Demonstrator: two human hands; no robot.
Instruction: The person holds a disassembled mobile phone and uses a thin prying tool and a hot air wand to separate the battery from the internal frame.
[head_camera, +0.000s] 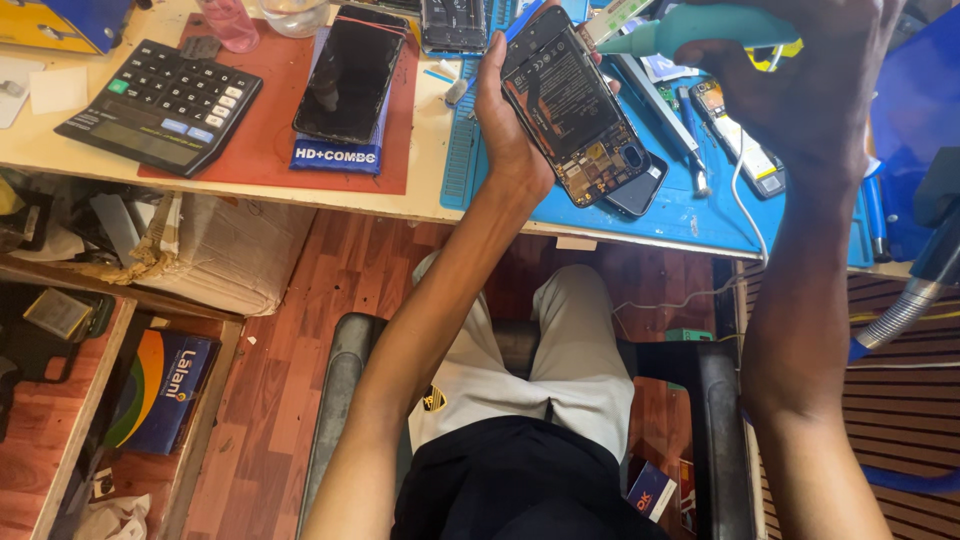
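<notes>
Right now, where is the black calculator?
In the head view, the black calculator lies at the upper left of the bench, partly on the red mat, left of a dark phone.

blue mat (690, 215), red mat (270, 140), black calculator (160, 105)

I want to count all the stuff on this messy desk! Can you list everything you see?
Opened phone: one, black, held in left hand.
Tool: one, teal, in right hand.
Calculator: one, black, desk's left.
Phone: one, black, on red mat.
Blue mat: one, under the opened phone.
Bottle: one, pink, top edge.
Cardboard box: one, brown, below desk.
Left hand: one, gripping the phone's edge.
Right hand: one, top right.
</notes>
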